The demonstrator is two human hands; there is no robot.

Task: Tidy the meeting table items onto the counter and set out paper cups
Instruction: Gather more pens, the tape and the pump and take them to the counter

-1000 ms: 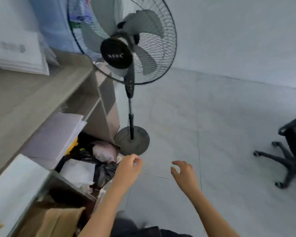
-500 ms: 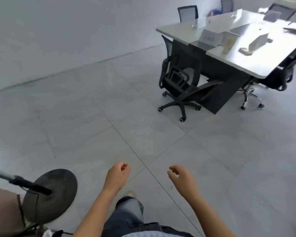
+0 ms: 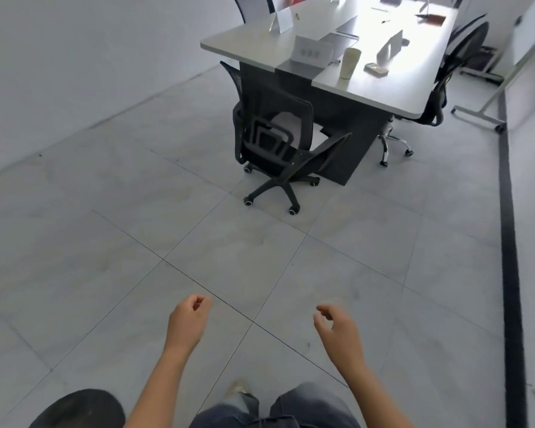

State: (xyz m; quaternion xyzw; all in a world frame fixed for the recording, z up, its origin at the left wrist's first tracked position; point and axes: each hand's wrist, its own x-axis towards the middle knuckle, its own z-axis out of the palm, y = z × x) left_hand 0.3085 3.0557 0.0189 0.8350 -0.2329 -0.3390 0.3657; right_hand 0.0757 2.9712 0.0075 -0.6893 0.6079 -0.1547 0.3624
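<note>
The grey meeting table (image 3: 380, 88) stands far ahead at the upper right. On it I see a tall stack of paper cups (image 3: 349, 63), white name cards (image 3: 311, 52), a small flat box (image 3: 376, 68) and a dark red book (image 3: 431, 18) further back. My left hand (image 3: 189, 319) and my right hand (image 3: 337, 329) hang in front of me over the floor, well short of the table. Both have loosely curled fingers and hold nothing.
A black mesh office chair (image 3: 278, 140) on castors stands at the table's near end, another chair (image 3: 445, 72) at its right side. A whiteboard stand's foot (image 3: 479, 118) is at the right. The fan's round base (image 3: 78, 409) lies at the bottom left. Grey floor tiles stretch between me and the table.
My view has swung from the counter shelves and fan round to the meeting table, which has come nearer. Both hands stay low in front, empty throughout.
</note>
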